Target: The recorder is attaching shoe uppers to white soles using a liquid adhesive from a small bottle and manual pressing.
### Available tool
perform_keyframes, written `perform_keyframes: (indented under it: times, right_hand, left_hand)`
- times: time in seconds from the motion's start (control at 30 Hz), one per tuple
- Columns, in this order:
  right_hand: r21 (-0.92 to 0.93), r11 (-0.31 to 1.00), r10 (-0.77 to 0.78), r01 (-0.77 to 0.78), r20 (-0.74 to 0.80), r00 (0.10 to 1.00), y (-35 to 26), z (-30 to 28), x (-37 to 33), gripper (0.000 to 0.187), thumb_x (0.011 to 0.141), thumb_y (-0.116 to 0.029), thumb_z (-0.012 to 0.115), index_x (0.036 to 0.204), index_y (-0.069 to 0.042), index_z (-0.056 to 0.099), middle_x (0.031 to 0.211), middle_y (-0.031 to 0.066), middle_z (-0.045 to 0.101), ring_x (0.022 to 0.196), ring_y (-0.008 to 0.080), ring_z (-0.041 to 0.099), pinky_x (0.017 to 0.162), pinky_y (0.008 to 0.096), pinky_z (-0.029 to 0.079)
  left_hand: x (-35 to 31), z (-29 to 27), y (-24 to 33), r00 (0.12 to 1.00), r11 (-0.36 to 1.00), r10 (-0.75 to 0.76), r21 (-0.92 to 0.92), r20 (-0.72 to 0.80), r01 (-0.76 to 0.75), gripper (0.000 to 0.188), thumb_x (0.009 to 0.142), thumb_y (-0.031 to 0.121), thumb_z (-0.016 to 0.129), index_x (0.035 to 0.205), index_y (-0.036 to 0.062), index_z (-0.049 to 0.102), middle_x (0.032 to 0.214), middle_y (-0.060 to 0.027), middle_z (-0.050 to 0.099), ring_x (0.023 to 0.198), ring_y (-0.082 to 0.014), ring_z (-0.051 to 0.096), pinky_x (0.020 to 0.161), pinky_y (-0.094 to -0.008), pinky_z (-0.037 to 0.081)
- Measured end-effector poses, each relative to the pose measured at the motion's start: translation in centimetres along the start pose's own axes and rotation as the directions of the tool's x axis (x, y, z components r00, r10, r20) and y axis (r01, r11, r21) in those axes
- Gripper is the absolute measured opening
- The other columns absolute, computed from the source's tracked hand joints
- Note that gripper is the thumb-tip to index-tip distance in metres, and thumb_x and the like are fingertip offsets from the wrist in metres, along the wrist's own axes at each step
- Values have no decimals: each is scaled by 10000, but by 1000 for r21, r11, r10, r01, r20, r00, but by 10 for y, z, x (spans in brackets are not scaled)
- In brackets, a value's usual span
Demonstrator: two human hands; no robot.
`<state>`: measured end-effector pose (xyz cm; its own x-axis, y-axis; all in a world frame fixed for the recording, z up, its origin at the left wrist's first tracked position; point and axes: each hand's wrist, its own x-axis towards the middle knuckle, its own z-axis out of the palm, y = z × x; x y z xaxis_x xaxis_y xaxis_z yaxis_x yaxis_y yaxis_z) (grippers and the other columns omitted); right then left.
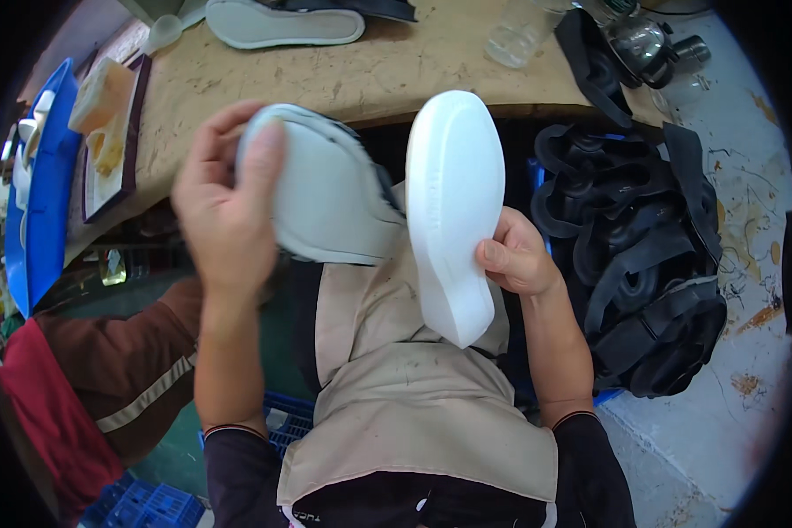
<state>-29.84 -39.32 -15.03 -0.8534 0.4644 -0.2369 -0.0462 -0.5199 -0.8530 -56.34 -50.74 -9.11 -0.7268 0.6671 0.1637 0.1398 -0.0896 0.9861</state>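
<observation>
Left fingers [209, 145] grip a grey-bottomed shoe upper [326, 189]; right fingers [512, 227] (thumb foremost) clasp a white shoe sole [456, 202].

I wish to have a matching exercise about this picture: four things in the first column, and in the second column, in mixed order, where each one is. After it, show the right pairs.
Column 1
1. White, elongated shoe sole
2. Shoe piece with pale grey bottom and dark edge
3. Pile of black, strap-like shoe uppers
4. Clear, see-through cup

Column 2
A. Standing on the tan worktable
B. Held in the right hand
C. Heaped at the right side of the view
D. Held in the left hand

Right pairs: 1-B, 2-D, 3-C, 4-A
</observation>
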Motion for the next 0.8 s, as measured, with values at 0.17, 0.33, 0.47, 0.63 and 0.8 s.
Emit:
perform_keyframes:
  times: [0.17,0.33,0.47,0.63,0.8]
  right_hand:
    - [-129,990,58,-59,-8,998,48,6,22,652,911,-398,742,1289,101,565,1069,200,724,778,229,711,687,276,584]
    - [-340,940,15,3,51,999,75,28,42,437,980,-311,657,1174,79,631,956,169,725,721,199,663,656,259,530]
    - [-460,888,17,15,65,998,89,43,61,453,993,-361,640,1108,76,644,880,163,723,684,202,658,631,265,520]
    - [-541,841,26,15,68,997,89,48,71,464,1004,-381,626,1075,77,651,836,160,723,662,212,661,623,270,524]
    - [-545,838,8,26,59,998,92,51,58,460,1011,-373,617,1079,80,650,844,164,726,665,219,667,624,275,531]
  left_hand:
    - [-23,-8,-103,932,909,-339,-212,127,360,251,1003,184,657,1147,-19,678,1027,-86,709,863,-112,614,775,-224,506]
    - [-24,-35,-132,888,754,-409,-470,210,459,290,1045,226,592,1153,-21,698,1013,-76,719,841,-100,614,759,-214,508]
    - [-26,-49,-142,875,772,-423,-412,237,485,313,1060,241,562,1142,-20,714,990,-64,725,829,-93,613,754,-208,507]
    - [-29,-53,-140,858,761,-433,-398,276,512,318,1058,247,568,1124,-20,727,957,-56,728,814,-84,610,749,-205,505]
    - [-45,-54,-129,863,763,-426,-405,271,503,313,1051,247,584,1122,-21,729,945,-56,727,805,-79,604,737,-203,502]
